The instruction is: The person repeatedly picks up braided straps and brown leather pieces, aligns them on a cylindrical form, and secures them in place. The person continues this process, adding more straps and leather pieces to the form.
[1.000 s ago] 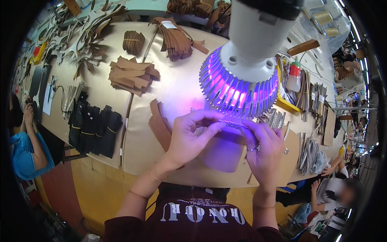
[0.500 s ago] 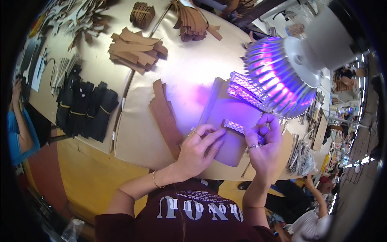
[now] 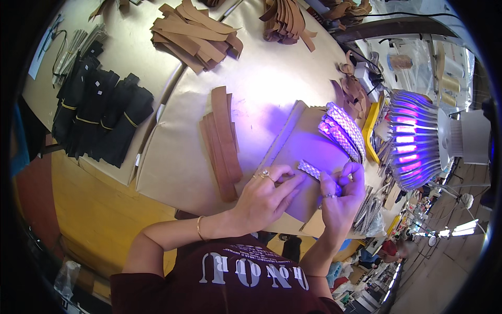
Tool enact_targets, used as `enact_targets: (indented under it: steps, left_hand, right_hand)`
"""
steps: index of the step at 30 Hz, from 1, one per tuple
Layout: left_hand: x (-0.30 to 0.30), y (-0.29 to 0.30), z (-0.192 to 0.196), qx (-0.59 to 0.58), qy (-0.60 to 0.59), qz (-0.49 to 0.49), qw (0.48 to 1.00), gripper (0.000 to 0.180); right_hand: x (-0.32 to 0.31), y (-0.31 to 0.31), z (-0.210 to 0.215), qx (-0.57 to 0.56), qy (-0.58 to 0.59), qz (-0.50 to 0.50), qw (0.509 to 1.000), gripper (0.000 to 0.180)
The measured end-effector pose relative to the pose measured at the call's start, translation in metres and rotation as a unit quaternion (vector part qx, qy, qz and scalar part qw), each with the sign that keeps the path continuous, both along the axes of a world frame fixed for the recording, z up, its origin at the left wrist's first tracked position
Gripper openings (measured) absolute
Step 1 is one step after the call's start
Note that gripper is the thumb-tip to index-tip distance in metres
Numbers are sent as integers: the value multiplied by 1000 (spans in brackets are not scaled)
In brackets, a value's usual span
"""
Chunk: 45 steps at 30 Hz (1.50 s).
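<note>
My right hand [image 3: 342, 201] is closed, its thumb and fingers pinching a short, flat braided strip [image 3: 309, 168] that glows violet in the lamp light. One end of the strip sticks out toward the left; the rest is hidden in the hand. Just left of it, my left hand [image 3: 265, 201] has its fingers bent and the tips drawn together. Whatever those fingertips may hold is too small to make out. Both hands hover over a flat brown sheet [image 3: 300, 138]. On the sheet's far right part lies a bundle of longer braided strips [image 3: 344, 133].
A lamp [image 3: 415, 141] with a ribbed metal head stands at right. Flat brown leather strips [image 3: 222, 149] lie left of the sheet, with a bigger pile [image 3: 196, 34] beyond. Banded black bundles [image 3: 102, 112] sit at far left. A yellow tray edge [image 3: 372, 131] shows near the lamp.
My view has shifted, so the lamp appears farther right and the piles sit differently. The left fingertips have drawn closer together. The right hand keeps its pinch on the braided strip.
</note>
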<state>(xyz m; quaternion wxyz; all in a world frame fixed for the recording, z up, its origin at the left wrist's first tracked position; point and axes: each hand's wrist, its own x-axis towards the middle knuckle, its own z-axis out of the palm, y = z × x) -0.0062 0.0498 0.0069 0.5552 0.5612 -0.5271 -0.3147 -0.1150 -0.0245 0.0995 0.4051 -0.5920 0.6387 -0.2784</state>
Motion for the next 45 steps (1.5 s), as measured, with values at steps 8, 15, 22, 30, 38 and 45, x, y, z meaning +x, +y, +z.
enact_targets:
  steps: [8,15,22,30,38,45]
  left_hand:
    - [2,-1,0,-4,8,-5,1000,33]
    - [2,-2,-1,-17,3,4,1000,34]
    - [4,-2,3,-12,-3,-1,1000,33]
    - [-1,-5,-4,-37,35,-89,995,45]
    - [3,-5,-2,-31,-4,-108,994,42]
    - [5,-9,6,-33,-57,-106,992,34]
  right_hand:
    - [2,2,-1,1,-6,-7,1000,30]
    - [6,2,-2,0,-1,-5,1000,30]
    - [10,4,-1,5,-23,-24,999,30]
    - [0,4,-11,-19,33,-15,999,28]
    - [-34,-6,34,-17,261,97,960,25]
    - [-54,-12,37,-23,260,118,958,38]
